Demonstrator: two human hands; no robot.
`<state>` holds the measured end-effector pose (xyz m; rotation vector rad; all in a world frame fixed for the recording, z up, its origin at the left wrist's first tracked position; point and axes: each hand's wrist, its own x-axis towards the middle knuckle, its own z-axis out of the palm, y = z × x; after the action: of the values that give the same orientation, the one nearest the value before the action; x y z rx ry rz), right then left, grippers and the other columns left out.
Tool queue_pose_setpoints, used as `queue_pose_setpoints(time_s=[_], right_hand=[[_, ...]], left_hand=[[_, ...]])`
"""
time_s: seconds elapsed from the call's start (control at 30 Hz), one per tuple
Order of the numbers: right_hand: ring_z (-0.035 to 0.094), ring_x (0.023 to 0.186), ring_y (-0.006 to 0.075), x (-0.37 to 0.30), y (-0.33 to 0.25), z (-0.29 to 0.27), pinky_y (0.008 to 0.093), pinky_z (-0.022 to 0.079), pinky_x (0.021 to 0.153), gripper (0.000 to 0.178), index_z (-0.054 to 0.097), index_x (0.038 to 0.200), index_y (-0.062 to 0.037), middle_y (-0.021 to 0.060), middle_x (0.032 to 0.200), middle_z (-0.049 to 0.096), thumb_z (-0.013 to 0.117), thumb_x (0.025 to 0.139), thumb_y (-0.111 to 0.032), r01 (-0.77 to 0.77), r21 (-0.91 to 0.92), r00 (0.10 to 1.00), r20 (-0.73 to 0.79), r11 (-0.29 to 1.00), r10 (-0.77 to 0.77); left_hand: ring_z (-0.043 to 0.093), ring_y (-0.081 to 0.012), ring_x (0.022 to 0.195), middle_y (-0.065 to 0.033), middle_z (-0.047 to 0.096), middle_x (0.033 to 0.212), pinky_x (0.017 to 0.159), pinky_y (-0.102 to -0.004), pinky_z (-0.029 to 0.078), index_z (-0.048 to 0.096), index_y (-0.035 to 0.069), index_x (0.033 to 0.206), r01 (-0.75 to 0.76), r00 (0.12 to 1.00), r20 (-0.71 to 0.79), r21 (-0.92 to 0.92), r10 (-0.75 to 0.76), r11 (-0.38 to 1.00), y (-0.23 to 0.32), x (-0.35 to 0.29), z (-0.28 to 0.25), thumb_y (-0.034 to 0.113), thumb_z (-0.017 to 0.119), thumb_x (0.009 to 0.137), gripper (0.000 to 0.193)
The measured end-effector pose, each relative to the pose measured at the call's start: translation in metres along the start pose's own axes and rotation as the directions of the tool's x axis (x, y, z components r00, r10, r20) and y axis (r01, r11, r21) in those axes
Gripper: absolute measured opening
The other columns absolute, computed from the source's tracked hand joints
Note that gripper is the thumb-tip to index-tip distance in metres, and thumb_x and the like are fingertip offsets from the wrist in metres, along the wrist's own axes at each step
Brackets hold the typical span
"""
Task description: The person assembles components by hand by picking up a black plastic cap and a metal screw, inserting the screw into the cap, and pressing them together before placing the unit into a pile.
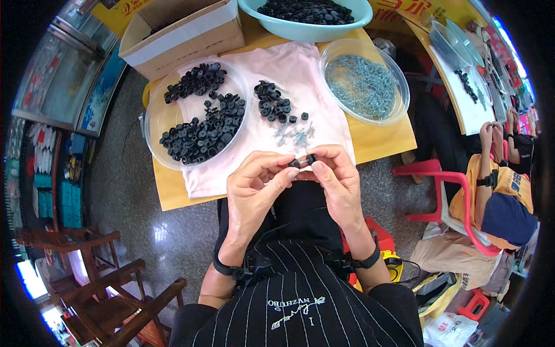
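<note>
Above my lap, at the table's near edge, both hands meet fingertip to fingertip. My left hand (257, 184) pinches a small black plastic cap (294, 164). A second black plastic cap (311, 159) is pinched in my right hand (338, 184). The two caps nearly touch; a pale glint shows between them, too small to name. Just beyond my fingers, loose silvery screws (293, 134) lie on a pink cloth (277, 58). Behind those screws sits a small heap of black plastic caps (272, 102).
To the left stands a round clear tray (151, 124) of black parts, to the right another clear tray (406, 87) of screws. A cardboard box (185, 43) and a pale blue basin (306, 33) stand at the back. Co-workers sit at the right near a red chair (439, 179).
</note>
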<state>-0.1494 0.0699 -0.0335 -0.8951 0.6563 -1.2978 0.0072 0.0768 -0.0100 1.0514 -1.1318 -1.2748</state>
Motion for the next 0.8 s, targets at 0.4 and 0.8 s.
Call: queue_pose_setpoints(time_s=[0.4,0.8], right_hand=[[0.064,0.090,0.0157,-0.001,0.007,-0.003,0.0279,0.055,0.080,0.021,0.054,0.113,-0.0028,0.0105,0.102,0.064,0.056,0.094,-0.012,-0.161,0.291,0.984,-0.031,0.943,0.178],[0.064,0.085,0.0120,-0.003,-0.005,0.004,0.0218,0.052,0.063,0.022,0.058,0.111,0.0014,0.0073,0.097,0.064,0.060,0.089,-0.001,-0.008,-0.083,1.000,-0.014,0.997,0.007]], left_hand=[[0.062,-0.0122,0.088,-0.0075,0.059,0.101,0.079,-0.0239,0.051,0.062,-0.006,0.103,0.076,0.997,-0.021,-0.064,-0.078,0.995,0.000,-0.001,-0.001,-0.002,0.066,0.084,0.020],[0.063,-0.0135,0.084,-0.0068,0.062,0.095,0.079,-0.0261,0.052,0.059,-0.004,0.109,0.086,0.996,-0.007,-0.265,-0.091,0.960,-0.013,-0.006,-0.005,-0.004,0.064,0.084,0.026]])
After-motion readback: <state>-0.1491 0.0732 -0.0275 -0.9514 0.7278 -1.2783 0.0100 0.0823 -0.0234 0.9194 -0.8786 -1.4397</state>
